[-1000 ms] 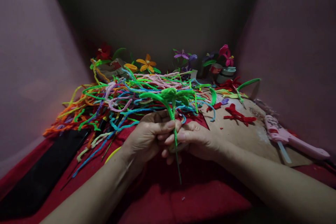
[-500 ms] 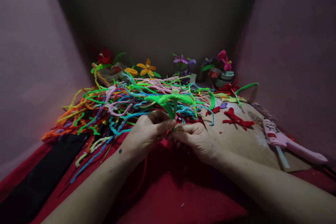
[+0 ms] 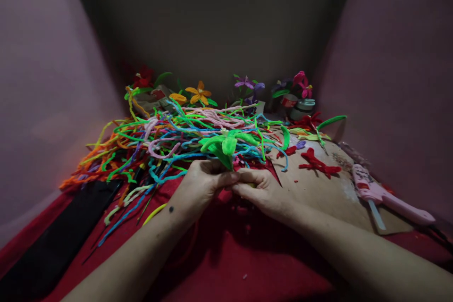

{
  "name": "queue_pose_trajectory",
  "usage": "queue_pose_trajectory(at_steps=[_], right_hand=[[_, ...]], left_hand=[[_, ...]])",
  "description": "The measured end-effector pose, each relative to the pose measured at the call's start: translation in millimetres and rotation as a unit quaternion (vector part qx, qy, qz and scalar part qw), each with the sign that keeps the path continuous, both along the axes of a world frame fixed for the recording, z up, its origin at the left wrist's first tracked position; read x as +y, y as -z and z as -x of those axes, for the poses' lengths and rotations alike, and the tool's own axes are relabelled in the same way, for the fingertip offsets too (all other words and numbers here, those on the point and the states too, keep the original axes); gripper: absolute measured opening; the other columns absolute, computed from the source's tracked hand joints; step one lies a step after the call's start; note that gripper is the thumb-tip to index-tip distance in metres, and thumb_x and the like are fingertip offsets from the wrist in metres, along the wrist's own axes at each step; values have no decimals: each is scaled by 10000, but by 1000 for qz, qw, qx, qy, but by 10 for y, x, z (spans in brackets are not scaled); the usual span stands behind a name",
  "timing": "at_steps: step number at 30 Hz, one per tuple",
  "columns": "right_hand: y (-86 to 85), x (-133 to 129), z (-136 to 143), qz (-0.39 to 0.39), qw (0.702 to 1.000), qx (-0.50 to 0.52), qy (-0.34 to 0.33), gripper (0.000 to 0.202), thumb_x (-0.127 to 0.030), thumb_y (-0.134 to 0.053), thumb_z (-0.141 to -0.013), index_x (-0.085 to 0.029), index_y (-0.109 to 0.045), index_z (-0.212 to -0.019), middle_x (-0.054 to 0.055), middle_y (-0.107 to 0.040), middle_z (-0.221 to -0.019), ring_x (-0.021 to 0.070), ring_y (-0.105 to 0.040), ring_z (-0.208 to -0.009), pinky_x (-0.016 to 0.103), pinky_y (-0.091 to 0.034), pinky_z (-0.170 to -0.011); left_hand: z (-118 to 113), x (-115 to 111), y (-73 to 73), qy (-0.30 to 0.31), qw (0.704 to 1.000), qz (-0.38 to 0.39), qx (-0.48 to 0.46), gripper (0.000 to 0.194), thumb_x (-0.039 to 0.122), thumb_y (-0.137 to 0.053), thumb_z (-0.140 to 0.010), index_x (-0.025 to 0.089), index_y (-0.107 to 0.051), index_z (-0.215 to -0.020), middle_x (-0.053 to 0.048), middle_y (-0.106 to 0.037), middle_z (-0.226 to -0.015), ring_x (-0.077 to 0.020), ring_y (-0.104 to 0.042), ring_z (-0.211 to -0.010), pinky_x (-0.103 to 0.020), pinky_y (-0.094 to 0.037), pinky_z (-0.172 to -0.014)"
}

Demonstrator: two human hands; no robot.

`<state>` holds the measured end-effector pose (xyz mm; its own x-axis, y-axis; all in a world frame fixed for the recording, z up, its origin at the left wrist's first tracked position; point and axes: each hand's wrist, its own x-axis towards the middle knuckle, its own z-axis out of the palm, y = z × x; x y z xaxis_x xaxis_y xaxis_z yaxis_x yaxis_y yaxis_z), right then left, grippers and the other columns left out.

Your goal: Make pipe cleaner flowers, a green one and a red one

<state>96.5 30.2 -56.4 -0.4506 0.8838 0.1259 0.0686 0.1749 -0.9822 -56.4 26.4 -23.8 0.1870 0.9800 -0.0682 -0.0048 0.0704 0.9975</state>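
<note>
Between the two hands, here's the flower (image 3: pixel 229 145), green, head up, and it looks well along: petals spread, pale centre (image 3: pixel 224 130) in place. The left hand (image 3: pixel 201 184) is clamped on its base, thumb against fingers; the right hand (image 3: pixel 262 191) is pinched tight at the same spot, the fingertips of both meeting. So the bloom seems shaped, and the work sits at the base; what's left down there I can't tell, as fingers cover it. Well beyond the hands, an orange flower (image 3: pixel 200 93) and a purple flower (image 3: pixel 244 81) stand looking complete. Now the room: just past the fingers it's crowded, with the pile (image 3: pixel 208 115) of fuzzy stems spreading far out to the left. Right of the right hand runs the board (image 3: pixel 318 200), its edge near the knuckles, carrying a red piece (image 3: pixel 320 163), with the glue gun (image 3: pixel 375 193) farther right. Left of the left forearm lies a black slab (image 3: pixel 63 240). On the near side of the hands comes the widest space, red cloth (image 3: pixel 230 250) with one small bit (image 3: pixel 245 276) on it, while purple walls (image 3: pixel 42 80) bound both flanks well outside the hands.
</note>
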Motion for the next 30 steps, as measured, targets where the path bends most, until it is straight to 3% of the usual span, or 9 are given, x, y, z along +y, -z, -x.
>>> queue_pose_trajectory(at_steps=[3, 7, 12, 15, 17, 21, 24, 30], right_hand=[[-31, 2, -31, -25, 999, 7, -28, 157, -244, -556, -763, -148, -669, -711, -8, -518, -670, 101, -445, -613, 236, -357, -581], [-24, 26, -63, 16, 995, 43, -85, 220, -275, -566, -780, -144, -681, -645, 0, -524, -636, 106, -471, -614, 233, -382, -585], [40, 18, -53, 82, 973, 126, -173, 220, -272, -552, -805, -145, -730, -824, 44, -628, -709, 136, -552, -658, 254, -414, -600], [47, -16, -32, 114, 965, 152, -183, 199, -270, -584, -786, -145, -734, -825, 51, -637, -702, 149, -576, -655, 262, -420, -589], [36, -35, -21, 108, 970, 156, -151, 203, -282, -585, -784, -145, -733, -797, 47, -630, -705, 143, -566, -648, 253, -410, -576], [10, -42, -7, 66, 992, 102, -47, 243, -310, -563, -785, -139, -702, -684, 14, -561, -620, 120, -494, -616, 238, -375, -562], [10, -24, 7, 15, 999, 48, 9, 265, -285, -543, -783, -140, -628, -579, -16, -474, -577, 102, -428, -594, 231, -334, -558], [10, 32, 8, -20, 1000, -16, -4, 242, -288, -533, -768, -148, -589, -579, -34, -445, -575, 88, -394, -559, 234, -314, -554]], left_hand=[[19, -10, -30, 36, 999, -1, 10, 194, 179, -672, -649, 124, -528, -531, 58, -421, -483, -42, -327, -445, -190, -242, -424], [56, -17, -32, 87, 996, -9, 5, 165, 194, -627, -694, 120, -560, -563, 33, -473, -510, -65, -399, -471, -208, -292, -458], [102, -10, -3, 165, 985, 4, -45, 192, 206, -605, -707, 110, -578, -544, -10, -517, -468, -107, -457, -436, -250, -307, -458], [105, -7, 10, 188, 979, 25, -72, 175, 208, -630, -681, 106, -587, -545, -22, -532, -463, -122, -476, -418, -258, -318, -445], [95, -1, 26, 175, 980, 30, -93, 154, 213, -644, -681, 106, -604, -578, -8, -526, -470, -113, -473, -422, -254, -338, -453], [53, 21, 84, 88, 987, 50, -128, 89, 196, -683, -669, 129, -642, -710, 20, -558, -568, -84, -491, -490, -225, -380, -512], [26, 47, 126, 34, 990, 68, -120, 113, 175, -723, -623, 125, -636, -672, 28, -565, -578, -75, -505, -521, -211, -389, -550], [28, 97, 133, 25, 993, 92, -66, 207, 236, -750, -588, 110, -585, -586, 29, -540, -533, -69, -467, -472, -204, -344, -494]])
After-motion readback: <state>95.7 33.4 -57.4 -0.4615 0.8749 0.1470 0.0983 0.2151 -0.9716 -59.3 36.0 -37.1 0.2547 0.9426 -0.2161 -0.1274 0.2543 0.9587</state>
